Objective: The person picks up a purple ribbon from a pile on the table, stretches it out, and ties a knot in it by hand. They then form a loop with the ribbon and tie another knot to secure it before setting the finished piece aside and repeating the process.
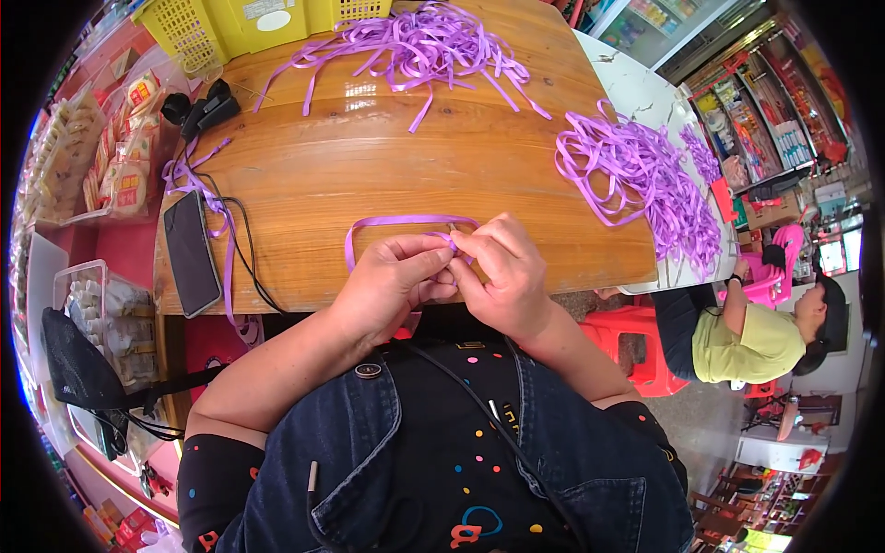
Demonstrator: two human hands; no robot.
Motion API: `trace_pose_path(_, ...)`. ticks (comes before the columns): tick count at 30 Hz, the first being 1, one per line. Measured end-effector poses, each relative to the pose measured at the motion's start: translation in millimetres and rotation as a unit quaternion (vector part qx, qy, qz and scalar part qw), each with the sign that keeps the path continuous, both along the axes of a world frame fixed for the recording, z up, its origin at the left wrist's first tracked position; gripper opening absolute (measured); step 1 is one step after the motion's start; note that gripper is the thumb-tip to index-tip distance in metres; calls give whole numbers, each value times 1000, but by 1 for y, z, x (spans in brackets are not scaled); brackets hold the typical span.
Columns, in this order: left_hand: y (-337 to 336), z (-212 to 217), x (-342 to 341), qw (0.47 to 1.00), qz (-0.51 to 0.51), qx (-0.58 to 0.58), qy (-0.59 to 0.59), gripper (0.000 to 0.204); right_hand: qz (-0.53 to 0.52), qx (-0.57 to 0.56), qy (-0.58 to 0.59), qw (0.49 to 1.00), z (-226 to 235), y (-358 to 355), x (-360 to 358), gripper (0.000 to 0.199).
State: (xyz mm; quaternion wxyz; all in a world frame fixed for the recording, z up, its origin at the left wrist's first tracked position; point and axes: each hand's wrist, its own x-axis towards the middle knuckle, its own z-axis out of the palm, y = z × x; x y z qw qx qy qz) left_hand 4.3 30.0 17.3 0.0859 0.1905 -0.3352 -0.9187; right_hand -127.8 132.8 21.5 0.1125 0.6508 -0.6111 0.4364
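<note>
- ribbon work sits at the near edge of the wooden table [387, 166]: both hands meet over one purple ribbon strip [406, 221], whose free length arcs out in a flat loop on the wood just beyond the knuckles.
- left hand [392, 281] is closed narrow, thumb and fingertips pinching the ribbon's gathered end.
- right hand [502, 272] is closed the same way, fingers curled tight on the ribbon right beside the left thumb, so the two grips touch.
- judged from this, the step in hand is folding or knotting the ribbon ends together; the loop is already formed, but whether a knot is tied cannot be told, since the fingers hide the join.
- the next move seems to call for small, steady fingertip work: keeping the flat ribbon from twisting, holding the loop's shape, and drawing the ends evenly without letting the pinch slip.
- a heap of loose purple ribbon [433, 46] lies at the far side of the table, well apart from the hands; a second ribbon pile [645, 175] lies to the right, over the table's edge.
- a dark phone [191, 251] lies at the left edge with a cable beside it, a yellow basket [230, 23] stands at the far left corner.
- another person in a yellow-green top [742, 346] sits at the right, apart from this work.
</note>
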Motion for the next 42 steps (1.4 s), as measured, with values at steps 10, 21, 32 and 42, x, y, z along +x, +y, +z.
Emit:
trace_pose_path(10, -1, 0, -2, 1000, 13, -19, -19, 16, -16, -5, 31, 999, -2, -2, 1, 24)
trace_pose_path(21, -5, -4, -2, 1000, -2, -12, -28, 18, -11, 18, -6, 1000, 2, -1, 2, 25)
trace_pose_path(32, -3, -6, -1, 1000, -9, 4, -29, 18, -2, 14, -26, 1000, -4, 0, 3, 23)
trace_pose_path(42, 0, -5, -3, 991, 9, -114, -69, 16, -20, 8, 15, 1000, -8, -1, -3, 29)
